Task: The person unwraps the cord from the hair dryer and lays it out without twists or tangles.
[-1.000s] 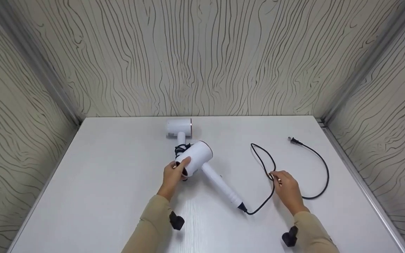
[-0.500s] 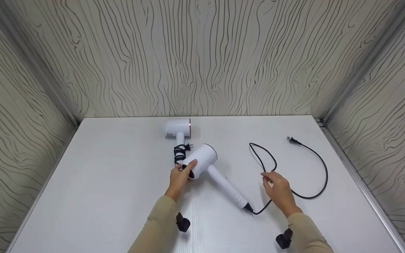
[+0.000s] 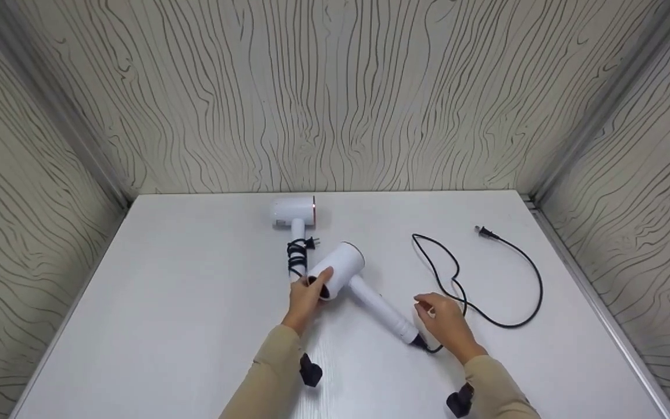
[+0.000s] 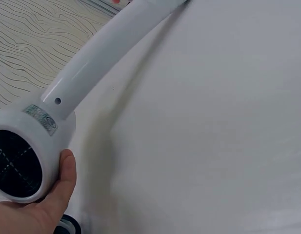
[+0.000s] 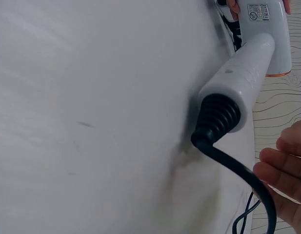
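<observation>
My left hand (image 3: 303,302) grips a white hair dryer (image 3: 342,265) by the back end of its barrel. In the left wrist view its dark intake grille shows beside my thumb, and the handle slants up and away, lifted above its shadow. From the handle's end runs a black cord (image 3: 501,325), lying in loose bends on the right with its plug (image 3: 488,233) at the far end. My right hand (image 3: 450,327) hovers over the cord near the handle's end. Its fingers (image 5: 282,168) are loosely bent with nothing seen between them.
Behind, a second white hair dryer (image 3: 294,210) lies on the white table (image 3: 195,291), its black cord (image 3: 296,256) wrapped around the handle. Wood-patterned panels (image 3: 335,105) enclose the table at the back and both sides.
My left hand has brought the hair dryer slightly right and nearer. The right hand has let go of the cord and moved left toward the handle's end.
</observation>
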The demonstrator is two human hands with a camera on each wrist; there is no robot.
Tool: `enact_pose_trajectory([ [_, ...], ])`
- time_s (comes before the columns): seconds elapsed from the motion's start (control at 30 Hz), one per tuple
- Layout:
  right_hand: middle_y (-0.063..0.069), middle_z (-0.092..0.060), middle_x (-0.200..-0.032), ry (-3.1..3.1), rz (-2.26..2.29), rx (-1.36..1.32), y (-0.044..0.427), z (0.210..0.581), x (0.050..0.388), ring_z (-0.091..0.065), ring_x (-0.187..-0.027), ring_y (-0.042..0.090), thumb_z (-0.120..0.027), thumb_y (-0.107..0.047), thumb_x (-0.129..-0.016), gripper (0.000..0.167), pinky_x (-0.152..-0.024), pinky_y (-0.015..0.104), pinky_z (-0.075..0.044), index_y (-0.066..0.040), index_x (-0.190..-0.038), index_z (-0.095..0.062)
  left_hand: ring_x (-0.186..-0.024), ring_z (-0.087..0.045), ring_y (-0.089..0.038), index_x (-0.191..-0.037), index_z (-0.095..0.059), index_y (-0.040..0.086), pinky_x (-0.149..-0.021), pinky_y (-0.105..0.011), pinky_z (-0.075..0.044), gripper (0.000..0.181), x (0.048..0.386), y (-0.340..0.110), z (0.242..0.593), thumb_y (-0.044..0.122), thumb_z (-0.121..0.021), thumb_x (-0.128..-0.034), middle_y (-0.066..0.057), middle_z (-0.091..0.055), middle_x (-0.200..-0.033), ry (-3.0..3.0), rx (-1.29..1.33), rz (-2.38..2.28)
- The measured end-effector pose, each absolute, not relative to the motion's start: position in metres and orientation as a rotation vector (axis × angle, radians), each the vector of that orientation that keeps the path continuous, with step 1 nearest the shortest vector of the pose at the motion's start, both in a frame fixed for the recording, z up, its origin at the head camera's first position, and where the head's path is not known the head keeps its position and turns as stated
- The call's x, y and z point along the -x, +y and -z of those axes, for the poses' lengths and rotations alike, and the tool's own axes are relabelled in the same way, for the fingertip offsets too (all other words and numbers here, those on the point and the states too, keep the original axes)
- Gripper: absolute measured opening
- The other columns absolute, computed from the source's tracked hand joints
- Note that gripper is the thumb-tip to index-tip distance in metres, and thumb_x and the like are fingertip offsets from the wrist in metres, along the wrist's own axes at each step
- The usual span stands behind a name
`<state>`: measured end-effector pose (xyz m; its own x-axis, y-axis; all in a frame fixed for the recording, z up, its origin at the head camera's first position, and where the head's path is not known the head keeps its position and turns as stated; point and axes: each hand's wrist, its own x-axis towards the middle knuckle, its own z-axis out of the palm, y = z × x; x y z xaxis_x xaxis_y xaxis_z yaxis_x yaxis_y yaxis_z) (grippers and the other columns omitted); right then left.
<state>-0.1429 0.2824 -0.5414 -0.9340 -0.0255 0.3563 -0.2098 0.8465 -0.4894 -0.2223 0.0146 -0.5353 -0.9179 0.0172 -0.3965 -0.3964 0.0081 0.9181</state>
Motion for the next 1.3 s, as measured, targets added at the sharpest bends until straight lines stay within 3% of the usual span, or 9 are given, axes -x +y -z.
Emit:
enact_pose_trajectory([
  [0.27,0.006,-0.072,-0.087,-2.772,-0.812,-0.101,0.28,0.539,0.141,-0.066,-0.079,0.016,-0.069,-0.001,-0.084,0.013,-0.071,0.025,-0.058,-0.001,-0.097,-0.071,-0.129,-0.05,-0.038,-0.141,-0.033,-0.012,-0.113,-0.046,-0.042,0.095,0.222,0.022,0.539,0.057,-0.064,-0.0836,-0.03,-0.044,-0.14,2.023,0.445,-1.919],
  [0.47,0.006,-0.072,-0.089,-2.83,-0.847,-0.073,0.278,0.538,0.141,-0.066,-0.082,0.018,-0.067,-0.004,-0.087,0.015,-0.074,0.026,-0.057,-0.001,-0.101,-0.071,-0.127,-0.051,-0.038,-0.135,-0.041,-0.014,-0.115,-0.047,-0.038,0.091,0.222,0.025,0.541,0.057,-0.064,-0.0835,-0.03,-0.049,-0.137,2.108,0.445,-1.875],
  [0.63,0.006,-0.072,-0.09,-2.846,-0.874,-0.065,0.278,0.537,0.14,-0.066,-0.082,0.018,-0.067,-0.005,-0.087,0.015,-0.073,0.026,-0.057,-0.001,-0.101,-0.071,-0.132,-0.046,-0.039,-0.138,-0.037,-0.015,-0.118,-0.047,-0.034,0.094,0.222,0.026,0.54,0.058,-0.063,-0.0842,-0.031,-0.046,-0.14,2.081,0.43,-1.853],
  [0.87,0.005,-0.071,-0.09,-2.889,-0.932,-0.051,0.279,0.538,0.139,-0.065,-0.082,0.017,-0.066,-0.007,-0.088,0.017,-0.072,0.025,-0.056,0.0,-0.103,-0.07,-0.129,-0.049,-0.034,-0.139,-0.037,-0.013,-0.116,-0.043,-0.037,0.094,0.221,0.024,0.541,0.06,-0.06,-0.0848,-0.027,-0.048,-0.138,2.037,0.37,-1.785],
  [1.13,0.006,-0.071,-0.091,-2.911,-0.945,-0.056,0.281,0.539,0.139,-0.066,-0.084,0.019,-0.066,-0.009,-0.088,0.019,-0.073,0.026,-0.057,0.001,-0.104,-0.07,-0.136,-0.042,-0.039,-0.144,-0.026,-0.012,-0.117,-0.046,-0.037,0.093,0.221,0.024,0.543,0.049,-0.065,-0.0857,-0.031,-0.037,-0.147,2.027,0.366,-1.824],
  [1.3,0.006,-0.071,-0.09,-2.92,-0.959,-0.067,0.284,0.54,0.137,-0.066,-0.082,0.019,-0.067,-0.012,-0.088,0.021,-0.072,0.026,-0.056,0.001,-0.105,-0.07,-0.136,-0.042,-0.041,-0.147,-0.019,-0.009,-0.112,-0.046,-0.043,0.093,0.217,0.025,0.546,0.048,-0.063,-0.0881,-0.032,-0.03,-0.15,1.983,0.333,-1.897],
])
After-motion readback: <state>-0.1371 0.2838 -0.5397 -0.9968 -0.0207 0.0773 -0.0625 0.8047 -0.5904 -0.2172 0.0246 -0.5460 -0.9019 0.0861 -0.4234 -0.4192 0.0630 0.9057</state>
